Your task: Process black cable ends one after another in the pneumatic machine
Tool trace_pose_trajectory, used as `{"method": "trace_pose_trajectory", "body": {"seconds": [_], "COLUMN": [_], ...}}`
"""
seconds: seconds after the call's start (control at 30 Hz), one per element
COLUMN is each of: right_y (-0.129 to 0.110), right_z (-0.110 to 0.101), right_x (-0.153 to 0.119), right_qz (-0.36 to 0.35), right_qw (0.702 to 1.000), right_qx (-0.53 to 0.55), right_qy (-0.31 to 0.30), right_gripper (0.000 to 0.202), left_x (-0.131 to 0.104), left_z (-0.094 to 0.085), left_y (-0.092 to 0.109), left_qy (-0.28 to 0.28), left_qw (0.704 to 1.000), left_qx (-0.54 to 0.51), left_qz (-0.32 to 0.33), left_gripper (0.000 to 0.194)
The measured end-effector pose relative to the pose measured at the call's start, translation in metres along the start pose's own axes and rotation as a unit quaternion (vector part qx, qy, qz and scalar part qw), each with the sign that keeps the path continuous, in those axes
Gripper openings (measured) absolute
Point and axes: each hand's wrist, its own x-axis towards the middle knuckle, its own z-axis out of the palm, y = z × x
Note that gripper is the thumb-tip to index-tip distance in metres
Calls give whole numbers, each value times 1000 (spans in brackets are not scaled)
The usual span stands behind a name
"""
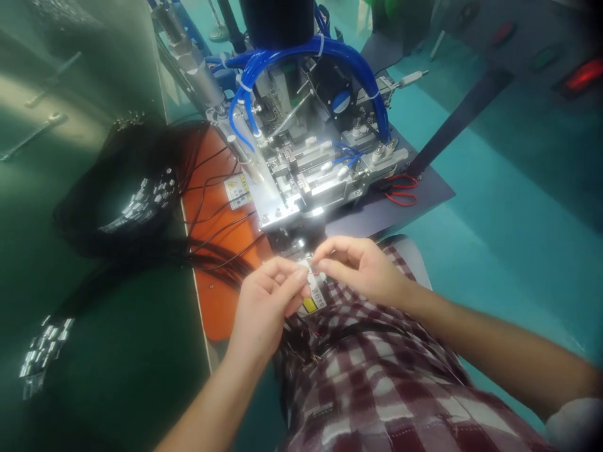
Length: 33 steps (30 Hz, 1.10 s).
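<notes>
My left hand (266,304) is closed, its thumb and fingertips pinching the end of a thin wire (314,273) that shows reddish. Just across from it, my right hand (365,270) is curled with thumb and forefinger drawn together by the same wire end. Whatever lies between those right fingertips is too small to make out. Both hands are in front of a bench machine (306,176) with metal slides and blue air hoses (311,47). Below them, dark cables with stripped, coloured ends (313,339) lie at my lap, partly hidden.
Black cables (226,260) run over the orange board (214,307) to the left. Coiled cables with shiny metal connectors (141,201) lie on the green surface (141,376). A red wire loop (402,191) rests on the machine's dark base. A control box with a red light (584,75) stands upper right.
</notes>
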Motion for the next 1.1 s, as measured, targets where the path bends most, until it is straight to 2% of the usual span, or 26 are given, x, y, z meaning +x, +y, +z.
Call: {"method": "trace_pose_trajectory", "body": {"seconds": [0.27,0.6,0.97,1.1], "right_y": [-1,4,-2,1], "right_z": [9,19,19,17], "right_x": [-1,-3,-5,-5], "right_qz": [4,69,50,74], "right_qw": [999,982,986,981], "right_qx": [46,174,161,177], "right_qy": [15,19,-5,-32], "right_gripper": [6,16,17,19], "left_x": [0,2,0,0], "left_z": [0,-4,-4,-3], "left_y": [-2,-4,-6,-7], "left_qy": [-7,-14,-13,-13], "left_qw": [1000,999,998,998], "left_qx": [-5,-40,-58,-60], "left_qz": [-5,15,22,19], "left_gripper": [20,19,19,18]}}
